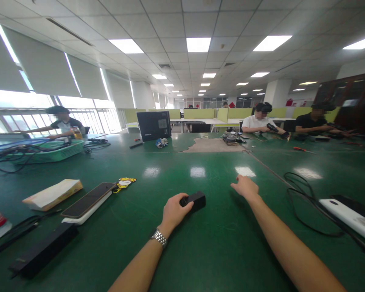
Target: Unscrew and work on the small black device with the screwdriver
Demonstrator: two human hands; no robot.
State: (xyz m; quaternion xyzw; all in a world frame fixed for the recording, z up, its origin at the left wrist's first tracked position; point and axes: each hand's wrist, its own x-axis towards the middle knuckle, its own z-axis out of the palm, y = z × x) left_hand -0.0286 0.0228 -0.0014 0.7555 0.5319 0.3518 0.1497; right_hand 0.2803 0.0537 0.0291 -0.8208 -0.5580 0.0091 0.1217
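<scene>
My left hand (175,211), with a metal watch on its wrist, grips the near end of a small black block (196,200) that lies on the green table (200,170). My right hand (245,187) rests on the table to the right of the block, apart from it, fingers loosely curled and holding nothing.
To the left lie a phone on a white power bank (88,201), a yellow charm (124,183), a cardboard box (52,194) and a long black adapter (44,250). A black cable (304,202) and a white device (349,215) lie at right. Three people sit at the far side, beyond a black monitor (153,125).
</scene>
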